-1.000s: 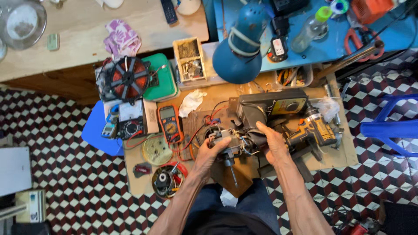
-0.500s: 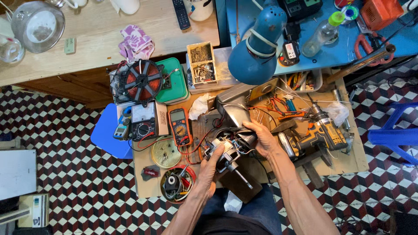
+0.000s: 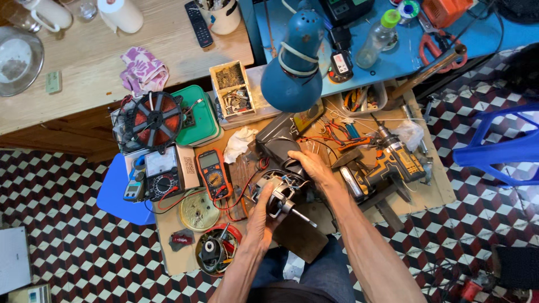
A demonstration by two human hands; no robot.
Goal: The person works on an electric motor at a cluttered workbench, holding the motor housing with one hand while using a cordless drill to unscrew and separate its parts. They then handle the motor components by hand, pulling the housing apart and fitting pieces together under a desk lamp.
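My left hand (image 3: pixel 261 215) grips a small electric motor (image 3: pixel 279 199) with a steel shaft that points toward my lap. Thin wires run from the motor's top. My right hand (image 3: pixel 310 167) rests on the upper side of the same motor, fingers curled over its wires, next to a dark grey housing (image 3: pixel 273 141). Both hands hold the motor just above a low wooden worktable (image 3: pixel 432 193).
Left of the motor lie an orange multimeter (image 3: pixel 213 173), an analogue meter (image 3: pixel 161 175), a round tin lid (image 3: pixel 199 211) and a coil on a black fan frame (image 3: pixel 154 119). A cordless drill (image 3: pixel 393 160) lies right. A blue desk lamp (image 3: pixel 295 70) hangs over the table.
The view has shifted a little lower and left. My hands stay on the motor and have turned it slightly, so the shaft now points more to the lower right.
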